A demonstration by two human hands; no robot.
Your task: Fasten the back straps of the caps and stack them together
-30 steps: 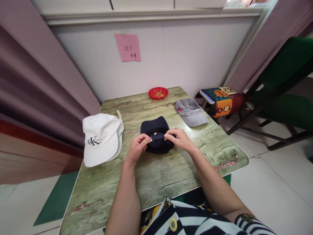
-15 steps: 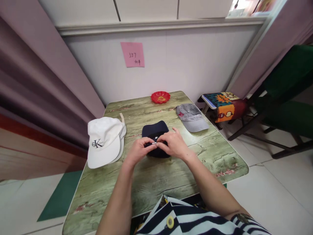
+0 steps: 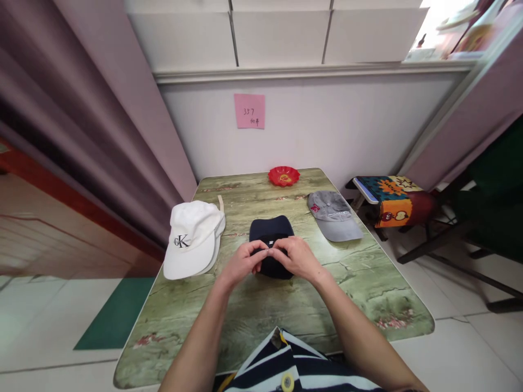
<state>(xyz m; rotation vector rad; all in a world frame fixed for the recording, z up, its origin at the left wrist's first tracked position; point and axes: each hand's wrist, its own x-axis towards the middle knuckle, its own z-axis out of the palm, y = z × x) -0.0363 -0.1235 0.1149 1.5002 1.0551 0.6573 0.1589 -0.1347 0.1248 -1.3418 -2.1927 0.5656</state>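
Observation:
A dark navy cap [image 3: 271, 225] lies on the middle of the table, its brim toward the wall and its inside facing up. My left hand [image 3: 244, 261] pinches the cap's near part from the left. From the right, my right hand [image 3: 297, 258] pinches it too, and the two thumbs and fingertips meet over it. What exactly the fingertips hold is hidden; a small white label shows just beyond them. White caps [image 3: 194, 237], one resting over another, sit to the left. At the right lies a grey cap [image 3: 333, 215] with a red mark.
The green wood-patterned table [image 3: 196, 337] stands against a white wall. At its far edge is a red scalloped dish [image 3: 283, 176]. A pink note [image 3: 249, 111] is stuck to the wall. On the right are a cloth-covered stool [image 3: 392, 201] and a dark chair [image 3: 486, 218].
The camera view has shifted, so everything appears lower and further right. My fingertips have come closer together over the navy cap; the light strip seen between them earlier is now mostly covered.

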